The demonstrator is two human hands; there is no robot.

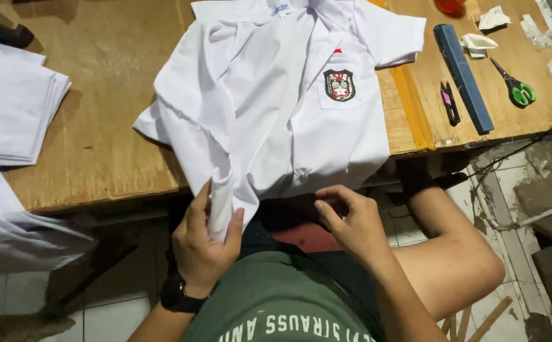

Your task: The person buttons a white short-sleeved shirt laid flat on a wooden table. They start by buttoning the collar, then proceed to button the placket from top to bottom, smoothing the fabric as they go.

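Your left hand [203, 244], low in the frame left of centre with a black wristwatch [178, 296] on its wrist, is turned palm-in and pinches the hanging lower front edge of the white school shirt [269, 107] between thumb and fingers. Your right hand [352, 221], lower centre-right, is loosely curled with fingertips drawn together just below the shirt's hem; whether it grips any cloth cannot be told. The shirt lies spread over the wooden table [99, 139], its crest badge [339, 85] on the chest pocket upper centre, hem draping off the near edge.

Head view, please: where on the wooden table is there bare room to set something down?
Bare wood lies on the table between the folded white stack and the white shirt. The right end is crowded: blue bar, snips, green-handled scissors, paper scraps.
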